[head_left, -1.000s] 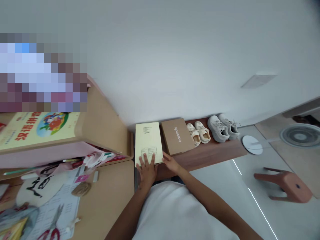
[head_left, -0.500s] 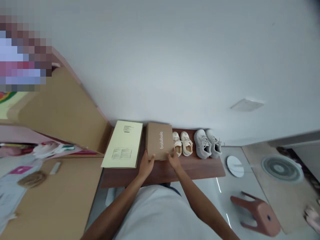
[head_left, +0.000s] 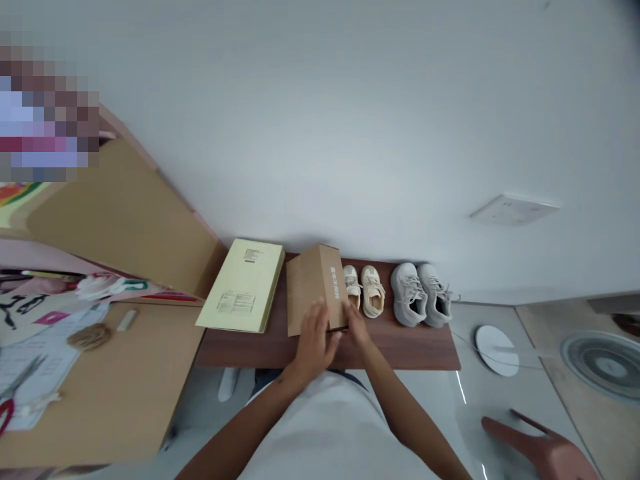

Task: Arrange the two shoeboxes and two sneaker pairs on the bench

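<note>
A brown cardboard shoe box stands tipped up on its side on the dark wooden bench. My left hand presses against its near end, fingers curled on the cardboard. On the box's lower right corner rests my right hand, and it grips there. A pale yellow flat box lies just left of the brown one. To the right stand a small cream pair of shoes and a larger grey pair of sneakers.
A light wooden desk at the left carries papers, scissors and a ball of twine. On the floor to the right are a white round fan base, a fan head and a reddish stool.
Both hands left the yellow box and went to the brown box. It lay flat half a second ago; now it is tipped up onto its side.
</note>
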Demonstrator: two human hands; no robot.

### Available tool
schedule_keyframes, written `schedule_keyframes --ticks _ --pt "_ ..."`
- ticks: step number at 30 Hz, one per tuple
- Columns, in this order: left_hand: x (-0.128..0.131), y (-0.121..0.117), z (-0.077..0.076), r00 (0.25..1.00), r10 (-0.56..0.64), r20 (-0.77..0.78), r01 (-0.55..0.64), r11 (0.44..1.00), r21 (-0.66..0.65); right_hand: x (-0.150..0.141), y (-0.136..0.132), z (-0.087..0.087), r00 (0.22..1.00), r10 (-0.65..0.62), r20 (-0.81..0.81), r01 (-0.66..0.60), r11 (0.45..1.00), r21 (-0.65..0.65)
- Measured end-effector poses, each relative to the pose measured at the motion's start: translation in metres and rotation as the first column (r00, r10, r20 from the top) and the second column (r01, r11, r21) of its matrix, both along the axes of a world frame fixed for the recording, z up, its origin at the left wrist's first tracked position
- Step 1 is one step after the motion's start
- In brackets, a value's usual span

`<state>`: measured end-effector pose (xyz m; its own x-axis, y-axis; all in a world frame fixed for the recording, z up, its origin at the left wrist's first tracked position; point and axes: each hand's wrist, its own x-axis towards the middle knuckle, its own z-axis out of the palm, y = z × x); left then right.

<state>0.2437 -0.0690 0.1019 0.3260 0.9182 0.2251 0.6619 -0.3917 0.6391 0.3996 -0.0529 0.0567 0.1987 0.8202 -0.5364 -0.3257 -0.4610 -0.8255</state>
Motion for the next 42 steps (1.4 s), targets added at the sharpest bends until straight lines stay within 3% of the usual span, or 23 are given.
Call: schedule_keyframes --ticks 1,2,4,6,9,11,14,18,21,23,25,26,28,29,30,33,34,36,39,42 --pt "-0.005 0.006 -0.008 0.986 0.159 0.042 -0.155 0.983 -0.097 0.002 0.005 0.001 0.996 -0.006 0.084 0.006 1.000 -0.002" --pt "-0.011 0.014 -0.016 0.945 0.324 0.048 -0.306 0.926 -0.222 0.002 0.010 0.000 0.986 -0.003 0.169 0.004 1.000 -0.007" --pt "-0.027 0.029 -0.030 0.849 0.528 -0.015 -0.474 0.751 -0.460 0.000 0.016 -0.003 0.951 0.009 0.308 -0.005 1.000 -0.013" --pt "-0.044 0.041 -0.041 0.822 0.568 -0.045 -0.485 0.657 -0.577 -0.002 0.018 -0.007 0.905 -0.015 0.424 0.008 1.000 0.018" --pt "-0.064 0.047 -0.047 0.816 0.576 -0.042 -0.469 0.619 -0.630 -0.002 0.011 -0.015 0.809 -0.079 0.583 0.011 0.993 0.120" --pt "-0.071 0.043 -0.048 0.806 0.587 -0.068 -0.483 0.587 -0.650 0.000 0.004 -0.021 0.784 -0.067 0.618 -0.030 0.989 0.145" --pt "-0.072 0.034 -0.047 0.801 0.584 -0.127 -0.523 0.582 -0.622 -0.002 -0.001 -0.030 0.825 0.037 0.564 -0.100 0.992 0.081" --pt "-0.070 0.027 -0.041 0.839 0.525 -0.147 -0.511 0.664 -0.546 -0.008 -0.001 -0.032 0.884 0.084 0.460 -0.078 0.996 -0.031" --pt "-0.066 0.022 -0.031 0.870 0.477 -0.127 -0.477 0.746 -0.465 0.004 -0.006 -0.024 0.815 0.010 0.579 -0.051 0.997 0.054" --pt "-0.054 0.018 -0.023 0.902 0.421 -0.099 -0.426 0.827 -0.366 0.025 -0.013 -0.017 0.710 -0.058 0.702 -0.047 0.990 0.129" --pt "-0.026 0.015 -0.017 0.960 0.278 -0.029 -0.269 0.888 -0.372 0.050 -0.018 -0.012 0.586 -0.111 0.803 -0.016 0.989 0.149" --pt "-0.006 0.014 -0.017 0.983 0.185 0.023 -0.158 0.891 -0.426 0.063 -0.018 -0.010 0.531 -0.116 0.840 0.008 0.991 0.132" --pt "0.045 0.014 -0.020 0.992 0.015 0.122 0.056 0.828 -0.558 0.085 -0.013 -0.011 0.467 -0.064 0.882 0.043 0.998 0.049" --pt "0.073 0.016 -0.024 0.993 -0.004 0.118 0.073 0.804 -0.591 0.094 -0.009 -0.013 0.462 -0.014 0.887 0.038 0.999 -0.004" --pt "0.099 0.019 -0.029 0.997 0.017 0.069 0.030 0.777 -0.629 0.101 -0.003 -0.016 0.469 0.040 0.882 0.014 0.999 -0.052" --pt "0.157 0.034 -0.046 0.964 0.235 -0.122 -0.251 0.670 -0.699 0.121 0.007 -0.027 0.501 0.124 0.856 -0.081 0.992 -0.097" --pt "0.168 0.039 -0.051 0.941 0.303 -0.151 -0.319 0.643 -0.696 0.127 0.007 -0.031 0.508 0.108 0.854 -0.094 0.993 -0.070" --pt "0.176 0.045 -0.062 0.907 0.401 -0.126 -0.376 0.640 -0.670 0.140 0.002 -0.036 0.533 0.046 0.845 -0.090 0.996 0.002" --pt "0.172 0.043 -0.074 0.883 0.467 0.055 -0.311 0.667 -0.677 0.157 -0.012 -0.040 0.672 -0.012 0.740 -0.051 0.997 0.063" --pt "0.169 0.036 -0.080 0.765 0.573 0.293 -0.140 0.593 -0.793 0.166 -0.021 -0.046 0.870 -0.095 0.485 0.077 0.995 0.057"
